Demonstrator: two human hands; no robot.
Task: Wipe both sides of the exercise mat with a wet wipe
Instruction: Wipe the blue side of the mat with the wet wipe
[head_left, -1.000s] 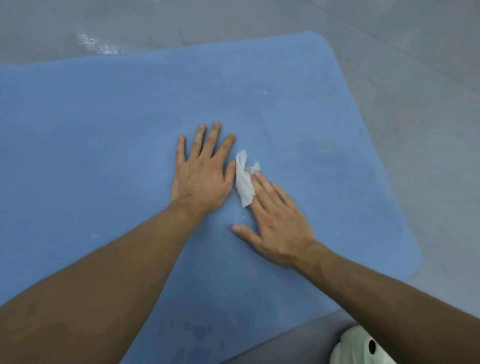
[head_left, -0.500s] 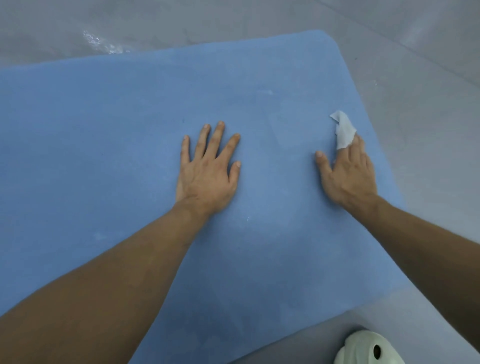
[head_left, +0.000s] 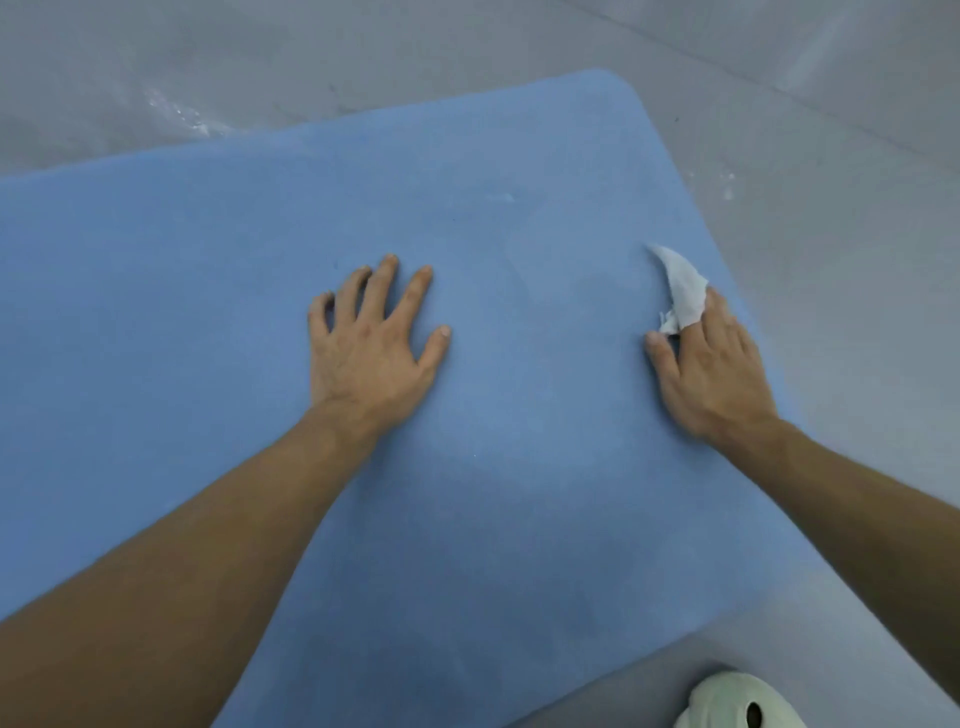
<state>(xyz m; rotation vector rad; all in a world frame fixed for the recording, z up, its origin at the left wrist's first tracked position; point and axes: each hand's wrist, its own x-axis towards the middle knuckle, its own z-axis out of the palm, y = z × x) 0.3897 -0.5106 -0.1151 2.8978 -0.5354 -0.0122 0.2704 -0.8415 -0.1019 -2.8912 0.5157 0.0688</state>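
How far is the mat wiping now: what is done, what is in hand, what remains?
Done: faint smears on the blue foam exercise mat beside the white wet wipe suggest that area was wiped. In hand: the right hand presses the wipe near the mat's right edge; the left hand lies flat on the mat. Left: probably the hidden underside.

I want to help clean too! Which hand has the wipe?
The right hand, by the right edge of the mat: the white wipe sticks out from under its fingers. The left hand rests bare on the middle.
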